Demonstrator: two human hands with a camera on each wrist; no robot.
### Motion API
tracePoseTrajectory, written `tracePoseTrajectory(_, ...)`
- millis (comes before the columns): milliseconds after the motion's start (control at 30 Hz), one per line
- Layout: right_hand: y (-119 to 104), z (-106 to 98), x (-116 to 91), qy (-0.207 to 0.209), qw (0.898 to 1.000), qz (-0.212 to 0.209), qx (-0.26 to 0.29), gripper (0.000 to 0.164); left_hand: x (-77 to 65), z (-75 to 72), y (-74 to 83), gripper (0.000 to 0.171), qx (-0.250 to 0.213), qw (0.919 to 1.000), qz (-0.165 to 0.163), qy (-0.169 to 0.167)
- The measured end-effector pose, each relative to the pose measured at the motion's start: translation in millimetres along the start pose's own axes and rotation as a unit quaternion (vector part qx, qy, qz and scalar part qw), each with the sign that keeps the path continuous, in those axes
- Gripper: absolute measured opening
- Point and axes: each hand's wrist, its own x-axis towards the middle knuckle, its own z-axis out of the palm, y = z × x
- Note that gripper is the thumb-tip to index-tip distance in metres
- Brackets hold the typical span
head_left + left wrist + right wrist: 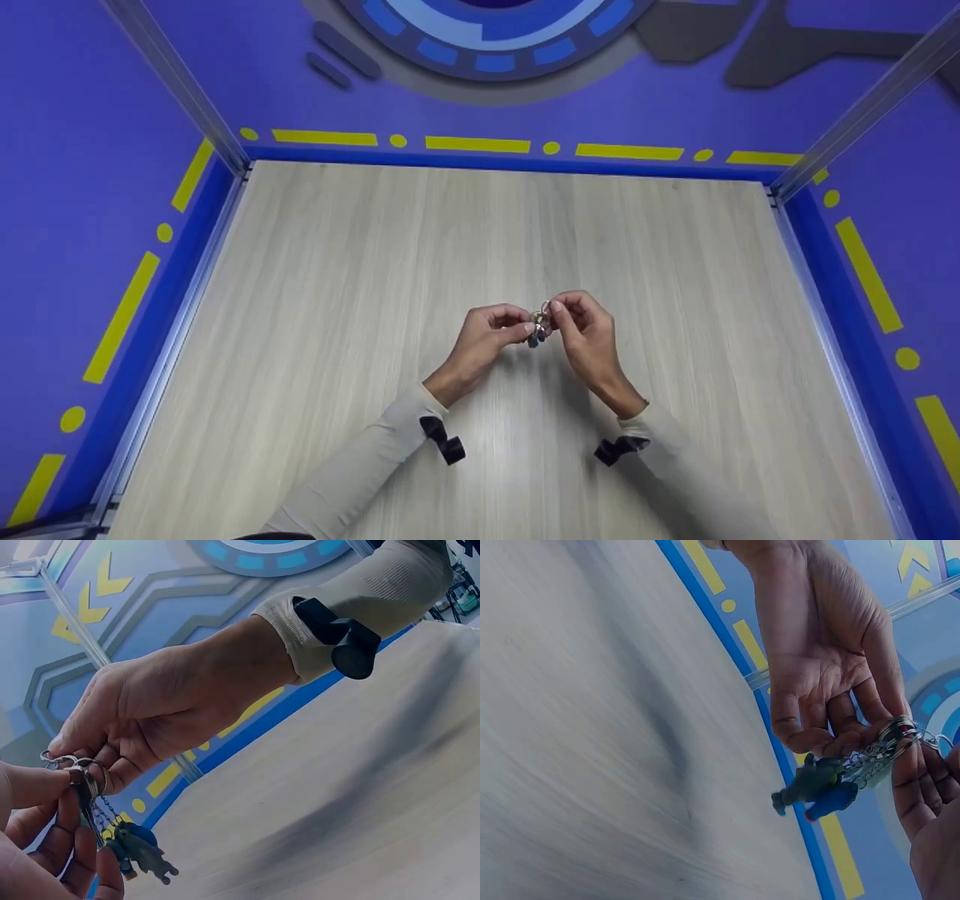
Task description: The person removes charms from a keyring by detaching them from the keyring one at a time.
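Note:
Over the middle of the table, my left hand (478, 343) pinches a bunch of keychains (534, 340) between thumb and fingers. My right hand (592, 345) is right beside it and pinches a metal ring at the top of the bunch. Several silver rings (96, 769) show between the fingertips in the left wrist view. Short chains hang from them with small figures, a grey-green one (146, 849) and a blue piece behind it. From the right wrist view, the grey-green figure (810, 781) and the blue piece (834, 800) dangle below the hands. Fingers partly hide the rings.
The pale wood-grain table (375, 247) spreads beneath both hands. Blue-purple panels (480, 120) with yellow markings wall it at the back and both sides, with metal posts (187, 82) at the corners. Black straps (444, 441) sit on both sleeves.

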Motion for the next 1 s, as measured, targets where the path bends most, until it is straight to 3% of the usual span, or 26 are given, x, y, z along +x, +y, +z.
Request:
tracePoseTrajectory(233,2.8,-6.4,1.4,-0.015,0.998,-0.031,-0.047,0.003,-0.8,0.3,1.4,0.010,0.061,0.9976,0.015,0.028)
tracePoseTrajectory(467,6.8,-13.4,2.4,-0.039,0.990,-0.073,-0.117,0.006,-1.2,1.8,4.9,0.010,0.128,0.9889,0.048,0.058)
tracePoseTrajectory(667,5.5,-12.6,2.7,-0.060,0.984,-0.088,-0.141,0.011,-1.8,3.7,4.2,0.008,0.201,0.9698,0.108,0.085)
tracePoseTrajectory(867,6.7,-9.2,1.4,-0.045,0.988,-0.070,-0.128,0.013,-2.6,4.8,3.1,0.004,0.243,0.9506,0.167,0.097)
tracePoseTrajectory(1000,7.5,-7.0,0.0,-0.035,0.989,-0.084,-0.116,0.013,-2.4,5.1,5.1,0.004,0.262,0.9402,0.196,0.097)
